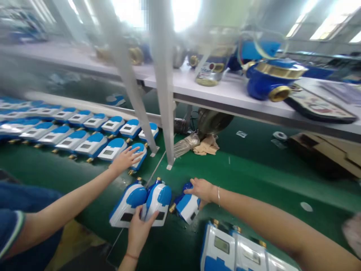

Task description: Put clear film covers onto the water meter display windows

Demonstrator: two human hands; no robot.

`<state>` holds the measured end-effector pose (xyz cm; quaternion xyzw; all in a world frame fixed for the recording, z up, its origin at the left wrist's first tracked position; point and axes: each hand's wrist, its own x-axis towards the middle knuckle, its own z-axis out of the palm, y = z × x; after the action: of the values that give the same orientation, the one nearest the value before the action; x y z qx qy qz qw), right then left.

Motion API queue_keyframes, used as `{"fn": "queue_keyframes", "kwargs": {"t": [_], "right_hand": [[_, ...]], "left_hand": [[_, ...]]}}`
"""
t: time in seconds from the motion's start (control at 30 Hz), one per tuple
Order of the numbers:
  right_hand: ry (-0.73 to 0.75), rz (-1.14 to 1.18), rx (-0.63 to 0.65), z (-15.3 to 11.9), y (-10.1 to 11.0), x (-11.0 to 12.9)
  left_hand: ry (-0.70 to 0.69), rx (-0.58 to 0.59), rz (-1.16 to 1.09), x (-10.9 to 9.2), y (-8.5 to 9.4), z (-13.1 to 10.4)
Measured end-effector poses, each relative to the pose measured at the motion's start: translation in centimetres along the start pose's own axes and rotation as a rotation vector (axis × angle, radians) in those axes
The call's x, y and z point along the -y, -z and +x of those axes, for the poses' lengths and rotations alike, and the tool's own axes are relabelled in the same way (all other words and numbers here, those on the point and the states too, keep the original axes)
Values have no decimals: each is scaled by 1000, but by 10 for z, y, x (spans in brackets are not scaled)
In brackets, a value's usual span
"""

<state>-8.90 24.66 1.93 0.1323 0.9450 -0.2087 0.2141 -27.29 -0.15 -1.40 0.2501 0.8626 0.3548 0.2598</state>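
Green floor (254, 177) under a white shelf (225, 94); blue-and-white meters are laid out on the floor.

- Left hand (138, 233): comes up from the bottom edge, with a red cord at the wrist. It rests on the near ends of a pair of meters (158, 199) lying side by side and touching. The fingers reach into the seam between the two and the thumb is spread onto the right-hand one. Grip: spread over the casings; cannot tell whether it clamps either one.
- Right hand (201, 190): thin bracelet on the wrist. The fingers curl down over the blue cap end of a tilted meter (187, 206), grip pressed together on it. This meter lies askew just right of the pair, its brass fitting pointing at them. Most of its body sticks out below and left of the hand.
- Co-worker's hand (125, 159), on an arm with a blue sleeve coming from the left: palm down on the last meter of the rows of meters (70, 131), near a shelf leg (165, 94).
- More meters (234, 252) lie at the bottom edge, under the right forearm.
- A blue brass-ringed meter body (270, 81) stands on the shelf. Crumpled paper (207, 146) lies beneath it.
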Motion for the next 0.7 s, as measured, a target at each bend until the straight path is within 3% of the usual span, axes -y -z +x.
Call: {"fn": "queue_keyframes", "kwargs": {"t": [0.13, 0.27, 0.37, 0.47, 0.6, 0.7], "right_hand": [[-401, 231, -170, -71, -20, -43], [-736, 563, -314, -137, -45, -79], [-918, 830, -359, -178, -68, -92], [-1062, 1031, -421, -208, -91, -95], [-1139, 1223, -530, -224, -109, -95], [-1154, 1328, -600, -219, -111, -95]], "left_hand": [[-28, 196, 13, -23, -13, 12], [-175, 501, 35, -85, -49, 42], [-276, 743, 43, -151, -89, 69], [-311, 900, 36, -218, -139, 89], [-340, 977, 30, -289, -208, 97], [-399, 953, 15, -324, -248, 95]]}}
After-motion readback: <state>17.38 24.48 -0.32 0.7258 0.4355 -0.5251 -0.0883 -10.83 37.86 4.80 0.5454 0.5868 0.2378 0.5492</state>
